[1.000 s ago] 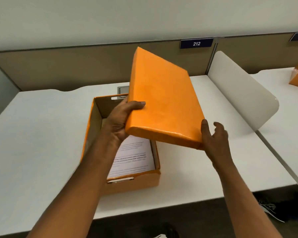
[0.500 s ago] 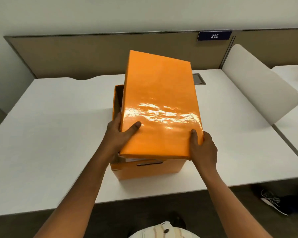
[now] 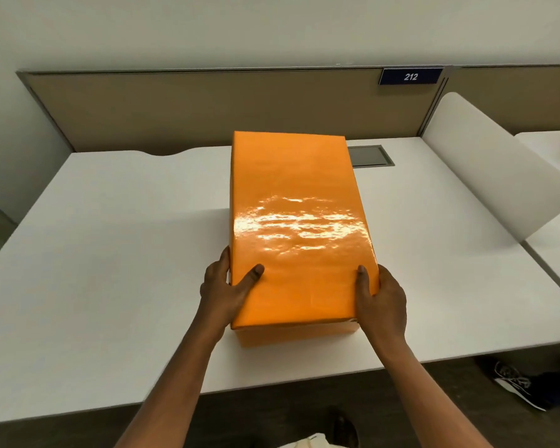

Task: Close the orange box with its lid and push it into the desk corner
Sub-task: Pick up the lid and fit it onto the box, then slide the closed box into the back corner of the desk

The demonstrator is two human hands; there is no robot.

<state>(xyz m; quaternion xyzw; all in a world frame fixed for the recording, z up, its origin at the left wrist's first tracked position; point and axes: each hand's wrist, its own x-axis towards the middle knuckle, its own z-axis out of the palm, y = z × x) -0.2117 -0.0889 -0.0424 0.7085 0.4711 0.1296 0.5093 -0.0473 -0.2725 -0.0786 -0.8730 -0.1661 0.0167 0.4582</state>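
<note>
Lid (image 3: 296, 227) sits on box (image 3: 296, 334) mid-desk (image 3: 110, 253) — left hand (image 3: 222, 291) and right hand (image 3: 383, 300) clasp its near corners, thumbs on top, fingers wrapped down the sides, likely seating it square — corner push not begun.

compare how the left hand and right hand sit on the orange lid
The left hand lays its thumb diagonally across the lid's top; the right hand's thumb runs straight along the right edge. The left hand's fingers are hidden behind the side; the right hand's wrap below. Both grip the near corners.
</note>
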